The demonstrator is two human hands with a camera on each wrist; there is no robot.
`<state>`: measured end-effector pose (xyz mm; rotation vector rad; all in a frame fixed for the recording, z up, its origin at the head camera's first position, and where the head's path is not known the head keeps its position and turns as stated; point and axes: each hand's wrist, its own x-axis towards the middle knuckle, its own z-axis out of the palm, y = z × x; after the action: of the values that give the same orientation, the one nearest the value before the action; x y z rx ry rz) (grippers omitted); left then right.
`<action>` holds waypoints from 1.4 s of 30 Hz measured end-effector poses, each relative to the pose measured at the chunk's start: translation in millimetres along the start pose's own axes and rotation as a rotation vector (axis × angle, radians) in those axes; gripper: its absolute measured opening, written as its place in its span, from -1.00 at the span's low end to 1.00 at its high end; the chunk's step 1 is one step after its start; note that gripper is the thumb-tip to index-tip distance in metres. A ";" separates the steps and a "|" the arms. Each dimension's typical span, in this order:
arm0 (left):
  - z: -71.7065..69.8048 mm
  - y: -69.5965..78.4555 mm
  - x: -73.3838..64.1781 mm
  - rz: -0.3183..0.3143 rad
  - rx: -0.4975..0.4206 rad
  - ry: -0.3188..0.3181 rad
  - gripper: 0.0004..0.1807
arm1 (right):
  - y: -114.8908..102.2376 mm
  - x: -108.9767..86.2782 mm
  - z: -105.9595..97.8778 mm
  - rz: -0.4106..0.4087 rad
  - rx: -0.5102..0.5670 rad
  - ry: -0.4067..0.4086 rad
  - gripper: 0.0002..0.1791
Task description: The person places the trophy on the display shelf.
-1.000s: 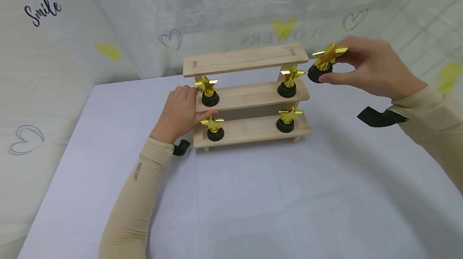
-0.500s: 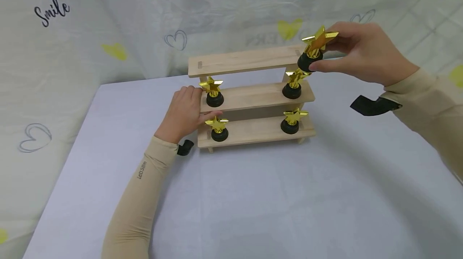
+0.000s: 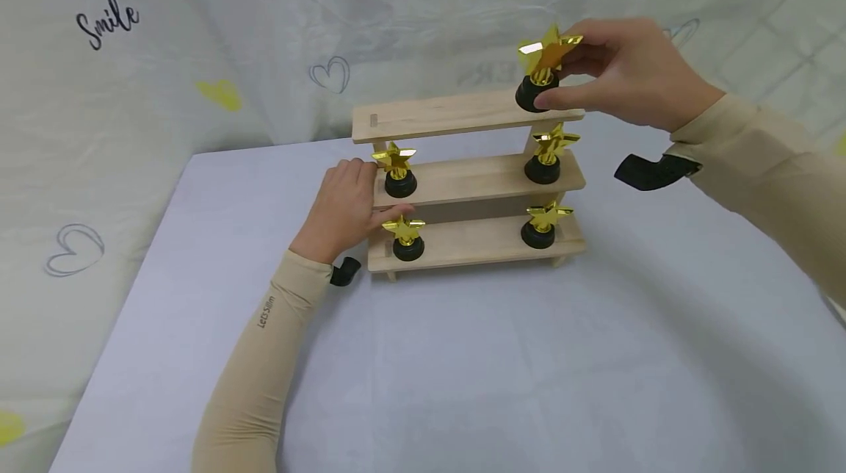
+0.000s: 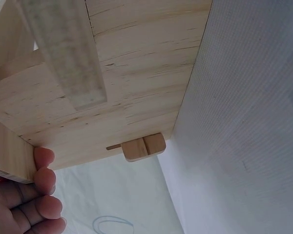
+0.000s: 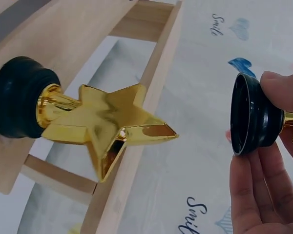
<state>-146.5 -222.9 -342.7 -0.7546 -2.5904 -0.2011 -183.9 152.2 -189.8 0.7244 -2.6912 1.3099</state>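
Observation:
A three-tier wooden shelf (image 3: 456,112) stands on the white table. My left hand (image 3: 337,208) grips its left end at the middle board, with the fingertips (image 4: 46,180) curled round the board's edge in the left wrist view. My right hand (image 3: 631,80) pinches a gold star trophy (image 3: 547,58) by its black base, over the right end of the top board. In the right wrist view the hollow underside of that base (image 5: 256,114) shows, apart from the wood. A star trophy (image 3: 544,168) stands below it on the middle board's right end.
Another star trophy (image 3: 399,179) stands at the middle board's left end. The bottom board bears a trophy (image 3: 407,247) at the left and a trophy (image 3: 538,233) at the right. Behind the table hangs a printed sheet (image 3: 277,32).
My right hand has carried the trophy leftward and up, from beside the shelf to over the top board's right end. My left hand keeps its grip on the shelf. The view has shifted slightly.

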 end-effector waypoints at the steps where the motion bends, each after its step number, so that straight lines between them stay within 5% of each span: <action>1: 0.0 0.6 0.3 -0.004 -0.002 -0.002 -0.20 | -0.8 2.5 0.9 0.000 -0.015 -0.003 -0.54; 8: -0.3 2.9 1.0 -0.037 -0.012 -0.037 -0.22 | -3.6 19.6 12.5 0.012 0.019 -0.026 -0.55; 22: 0.2 1.3 1.0 -0.027 0.000 -0.023 -0.22 | -3.6 50.5 39.8 0.052 -0.088 -0.080 -0.58; 35: -0.5 1.6 0.7 -0.031 -0.002 -0.019 -0.22 | 0.2 67.5 57.9 0.059 -0.096 -0.178 -0.60; 42: -1.2 1.8 0.4 -0.041 0.010 -0.042 -0.20 | -0.6 72.5 67.0 0.082 -0.186 -0.230 -0.52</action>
<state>-145.4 -221.5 -341.4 -0.7097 -2.6468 -0.1865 -238.2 73.2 -213.6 0.7954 -3.0017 1.0287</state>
